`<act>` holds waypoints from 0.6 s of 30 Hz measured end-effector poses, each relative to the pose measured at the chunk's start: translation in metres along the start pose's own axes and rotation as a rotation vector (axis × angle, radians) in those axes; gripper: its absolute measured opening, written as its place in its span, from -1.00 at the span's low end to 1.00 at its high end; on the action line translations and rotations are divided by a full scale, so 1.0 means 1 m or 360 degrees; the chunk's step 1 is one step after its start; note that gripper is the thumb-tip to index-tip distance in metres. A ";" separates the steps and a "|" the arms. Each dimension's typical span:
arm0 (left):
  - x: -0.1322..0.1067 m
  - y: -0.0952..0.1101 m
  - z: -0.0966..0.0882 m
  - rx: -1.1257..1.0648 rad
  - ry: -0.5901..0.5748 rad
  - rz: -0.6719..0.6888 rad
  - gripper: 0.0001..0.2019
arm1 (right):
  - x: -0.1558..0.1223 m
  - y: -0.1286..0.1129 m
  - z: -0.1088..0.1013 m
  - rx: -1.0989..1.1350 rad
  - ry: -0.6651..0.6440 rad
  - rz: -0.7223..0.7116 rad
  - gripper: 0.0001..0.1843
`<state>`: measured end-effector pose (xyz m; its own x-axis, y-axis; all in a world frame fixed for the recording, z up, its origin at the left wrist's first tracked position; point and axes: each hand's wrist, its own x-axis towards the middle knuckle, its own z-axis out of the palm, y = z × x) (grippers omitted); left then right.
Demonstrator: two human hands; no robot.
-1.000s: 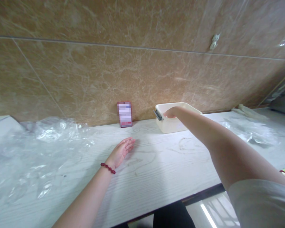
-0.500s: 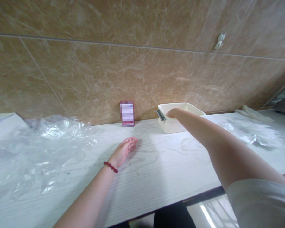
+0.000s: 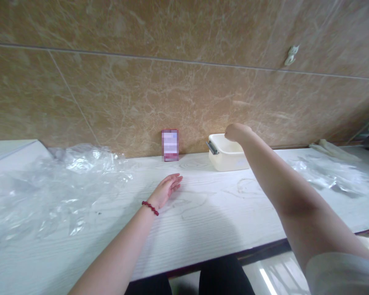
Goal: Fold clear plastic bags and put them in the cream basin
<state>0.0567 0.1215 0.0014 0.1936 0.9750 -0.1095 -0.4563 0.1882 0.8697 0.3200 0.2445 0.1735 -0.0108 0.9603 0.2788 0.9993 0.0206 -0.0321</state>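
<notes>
My left hand [image 3: 168, 190] rests on the white wood-grain table [image 3: 203, 221], fingers stretched out and nothing in them. A red beaded bracelet [image 3: 150, 208] circles that wrist. My right hand [image 3: 237, 132] is over the cream plastic box [image 3: 229, 162], near its back rim. Its fingers curl downward, and the back of the hand hides whatever they may hold. The box has a grey clip handle [image 3: 212, 147] on its left end; part of its right side is behind my forearm. A phone [image 3: 170, 145] with a blurred screen leans against the wall, beyond my left hand.
Crumpled clear plastic bags [image 3: 64, 188] spread over the left of the table. More clear plastic [image 3: 333, 172] lies at the right, with a pale cloth-like item [image 3: 333, 149] behind it. A brown marbled wall [image 3: 160, 98] borders the back, bearing a small white cat-shaped figure [image 3: 292, 55].
My right hand has risen from inside the box to above its rim. My left hand stays open on the table. The whole view has shifted slightly.
</notes>
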 end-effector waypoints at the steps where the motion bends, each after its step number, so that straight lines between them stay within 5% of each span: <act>1: 0.000 0.000 0.000 -0.0002 -0.0004 0.0004 -0.81 | -0.011 -0.007 -0.006 -0.0048 0.0015 0.0054 -0.88; 5: -0.001 0.000 -0.001 0.0014 -0.0040 0.0037 -0.76 | -0.072 -0.050 0.001 0.0203 0.0098 -0.0211 -0.82; 10: 0.001 -0.003 -0.001 -0.0011 -0.0052 0.0101 -0.77 | -0.132 -0.111 0.066 0.0650 0.0003 -0.0477 -0.83; 14: 0.004 -0.007 -0.002 0.0018 -0.0051 0.0157 -0.77 | -0.150 -0.137 0.110 0.0874 0.0131 -0.0518 -0.79; 18: 0.006 -0.008 -0.003 0.0090 0.0003 0.0217 -0.76 | -0.149 -0.140 0.131 0.1017 0.0319 -0.0696 -0.79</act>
<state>0.0592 0.1266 -0.0076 0.1314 0.9913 0.0109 -0.4284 0.0468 0.9024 0.1766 0.1353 0.0107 -0.3297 0.7612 0.5585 0.6909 0.5976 -0.4068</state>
